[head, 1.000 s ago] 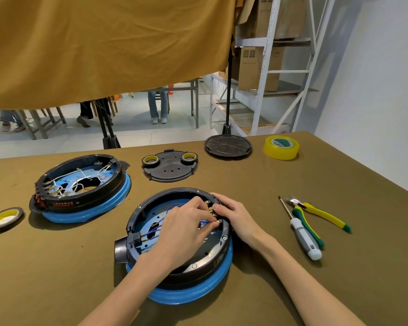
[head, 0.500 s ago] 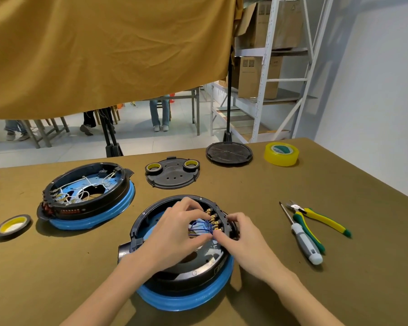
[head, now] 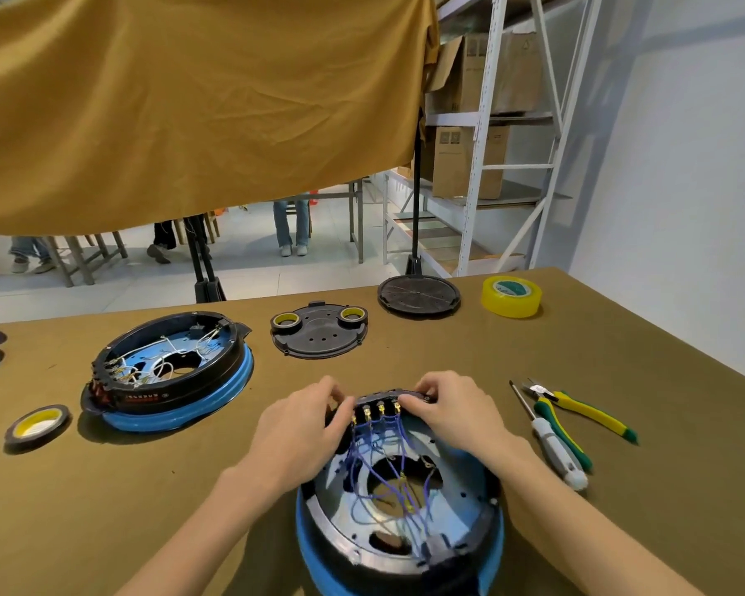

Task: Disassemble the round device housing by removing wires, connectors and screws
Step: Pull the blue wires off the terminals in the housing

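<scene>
At the bench's near edge, the left hand [head: 306,428] and right hand [head: 456,412], fingers curled, grip the far rim of the round housing [head: 398,548] beside its brass connectors [head: 375,410].

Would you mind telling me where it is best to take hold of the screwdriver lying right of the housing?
Grip the screwdriver by its thick white handle, coming from above with the right hand. It lies flat, its thin shaft pointing away from the person. The pliers lie against its right side, so that side looks cramped.
</scene>
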### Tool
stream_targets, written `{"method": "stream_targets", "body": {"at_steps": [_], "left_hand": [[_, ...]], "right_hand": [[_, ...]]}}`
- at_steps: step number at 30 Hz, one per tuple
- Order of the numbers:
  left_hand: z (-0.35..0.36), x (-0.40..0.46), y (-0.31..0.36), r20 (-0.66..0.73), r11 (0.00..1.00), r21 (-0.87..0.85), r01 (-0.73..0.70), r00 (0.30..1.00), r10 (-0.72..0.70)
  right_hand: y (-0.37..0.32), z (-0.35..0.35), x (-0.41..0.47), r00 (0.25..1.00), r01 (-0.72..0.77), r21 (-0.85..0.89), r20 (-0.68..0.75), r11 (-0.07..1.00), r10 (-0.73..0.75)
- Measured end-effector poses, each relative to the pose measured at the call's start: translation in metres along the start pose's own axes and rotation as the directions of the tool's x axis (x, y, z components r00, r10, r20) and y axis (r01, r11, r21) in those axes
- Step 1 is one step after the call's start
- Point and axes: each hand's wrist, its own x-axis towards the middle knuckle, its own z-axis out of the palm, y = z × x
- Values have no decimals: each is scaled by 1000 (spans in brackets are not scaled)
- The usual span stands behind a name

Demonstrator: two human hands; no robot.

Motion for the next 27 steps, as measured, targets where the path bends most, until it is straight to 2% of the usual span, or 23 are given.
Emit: {"method": "stream_targets", "body": {"at_steps": [2, 4, 7, 9, 14, 19, 23, 27], "left_hand": [[4, -2, -1, -32, 983, -175, 52, 998, -58], [8, -1, -2, 47, 917, -388, 95, 995, -83], [12, 1, 5, 132, 846, -527, 80, 991, -12], [17, 0, 13, 143, 788, -604, 119, 989, -40], [27, -1, 16, 90, 725, -662, 191, 980, -177], [23, 6, 10, 169, 706, -675, 214, 976, -135], [20, 10, -1, 238, 677, -707, 203, 970, -42], [26, 9, -4, 241, 592, -775, 221, 969, -46]], "right_hand": [[-2, 6, -3, 997, 47, 21, 63, 999, -48], [-3, 2, 2, 981, 128, 127, 129, 984, -144], [-8, -10, 18, 938, 272, 186, 170, 944, -303], [-13, -12, 27, 927, 332, 168, 125, 928, -354], [-22, -1, 6, 939, 316, 110, -179, 942, -294], [-35, 14, -15, 967, 224, -117, -93, 967, -236], [-42, 18, -8, 977, 190, -109, -79, 976, -199], [-43, 12, 4, 983, 183, -48, 19, 982, -183]]}}
